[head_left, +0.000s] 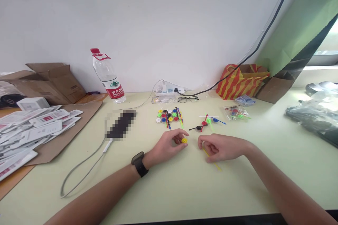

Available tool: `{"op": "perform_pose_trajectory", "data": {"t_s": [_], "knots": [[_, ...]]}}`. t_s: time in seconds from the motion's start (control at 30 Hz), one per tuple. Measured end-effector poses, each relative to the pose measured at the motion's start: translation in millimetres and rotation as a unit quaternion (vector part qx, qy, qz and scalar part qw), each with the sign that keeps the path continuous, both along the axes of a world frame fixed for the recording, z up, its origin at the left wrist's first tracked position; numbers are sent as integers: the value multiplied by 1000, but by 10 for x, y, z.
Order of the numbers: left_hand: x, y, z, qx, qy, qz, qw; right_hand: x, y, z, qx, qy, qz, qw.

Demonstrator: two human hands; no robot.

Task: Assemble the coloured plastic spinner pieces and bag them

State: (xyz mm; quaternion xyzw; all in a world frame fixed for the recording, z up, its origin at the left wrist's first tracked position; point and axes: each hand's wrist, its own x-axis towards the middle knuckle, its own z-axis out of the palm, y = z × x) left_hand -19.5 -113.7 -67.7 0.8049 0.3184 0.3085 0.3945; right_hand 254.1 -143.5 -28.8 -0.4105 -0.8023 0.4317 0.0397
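Right at the left hand's (166,146) fingertips sits a small yellow disc (184,141), pinched between thumb and forefinger, low over the pale table (169,197). A dark watch (139,164) is on that wrist. Just across the gap, the right hand (220,147) is curled around a thin yellow stick (214,163), its free end poking out under the palm onto the table. Disc and stick are near each other, not touching.

Just beyond the pinch lies a heap of coloured discs and sticks (170,116); beyond the right hand's knuckles, a few joined pieces (207,122), then a clear packet (237,112) with more of the same.

Further out from the left hand stands a water bottle (108,77), red cap, red label reading 农夫山泉. Well off to that hand's outer side, a spread of white cards (31,130) with red print too small to read. Glasses (188,99) lie beside a power strip (169,90) near the wall.
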Motion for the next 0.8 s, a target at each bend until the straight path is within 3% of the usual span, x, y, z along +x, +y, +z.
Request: {"op": "perform_pose_trajectory", "data": {"t_s": [0.37, 0.8], "knots": [[-10, 26, -32, -7, -11, 3, 1000, -86, 13, -69, 39, 65, -19, 997], [18, 4, 29, -50, -18, 6, 999, -228, 120, -267, 78, 235, -198, 949]]}}
